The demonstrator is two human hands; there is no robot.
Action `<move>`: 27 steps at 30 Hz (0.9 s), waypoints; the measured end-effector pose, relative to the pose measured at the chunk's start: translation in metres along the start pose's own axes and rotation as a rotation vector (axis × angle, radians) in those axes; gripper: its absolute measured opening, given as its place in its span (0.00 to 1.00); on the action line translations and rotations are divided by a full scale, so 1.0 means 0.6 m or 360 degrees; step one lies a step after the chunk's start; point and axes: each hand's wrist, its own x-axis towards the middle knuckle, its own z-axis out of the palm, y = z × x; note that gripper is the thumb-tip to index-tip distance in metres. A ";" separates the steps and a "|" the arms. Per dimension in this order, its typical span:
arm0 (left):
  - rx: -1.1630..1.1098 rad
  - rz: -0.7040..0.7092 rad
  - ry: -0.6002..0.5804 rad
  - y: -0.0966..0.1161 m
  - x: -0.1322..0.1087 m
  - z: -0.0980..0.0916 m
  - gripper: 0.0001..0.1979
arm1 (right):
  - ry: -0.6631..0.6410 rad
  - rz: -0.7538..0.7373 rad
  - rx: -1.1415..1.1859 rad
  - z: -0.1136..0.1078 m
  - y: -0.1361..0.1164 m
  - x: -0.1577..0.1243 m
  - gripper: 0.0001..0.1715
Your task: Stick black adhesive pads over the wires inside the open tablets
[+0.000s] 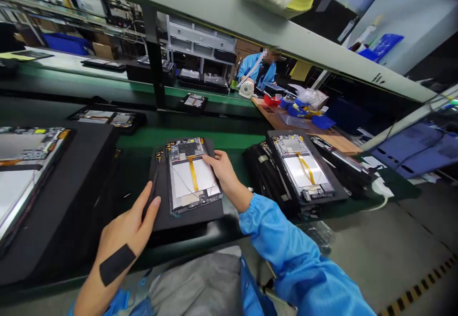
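Observation:
An opened tablet (195, 175), with its circuit board, white battery and orange ribbon cable exposed, lies on a black foam pad (162, 211) in front of me. My right hand (227, 175) grips the tablet's upper right edge, thumb on top and the other fingers partly hidden behind it. At the pad's left side, my left hand (125, 230) has thumb and forefinger around the edge, its other fingers out of sight. A black patch (117, 264) covers part of the left wrist. Beneath the pad's upper left corner, parts of another device peek out.
To the right, another opened tablet (304, 166) tops a stack of black pads. A large black stack with an opened tablet (25, 163) fills the left. More devices lie along the green bench (229, 137). Across it, a person in blue (259, 70) sits near a small white fan (246, 88).

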 end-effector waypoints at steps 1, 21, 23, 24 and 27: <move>0.0108 0.0054 0.0081 -0.005 -0.001 0.000 0.28 | -0.0028 -0.0017 -0.0021 0.001 0.011 0.001 0.24; 0.0088 0.1629 0.0152 0.142 0.044 -0.001 0.20 | -0.0919 -0.0286 -0.0590 -0.236 -0.056 -0.080 0.25; 0.0129 0.1626 0.0154 0.145 0.058 0.007 0.19 | -0.0672 -0.0467 -0.0631 -0.225 -0.052 -0.085 0.25; 0.0139 0.1616 0.0166 0.142 0.064 0.009 0.18 | -0.0582 -0.0546 -0.0657 -0.218 -0.047 -0.089 0.24; 0.0122 0.1580 0.0193 0.119 0.077 0.006 0.18 | -0.0586 -0.0646 -0.0689 -0.191 -0.026 -0.108 0.22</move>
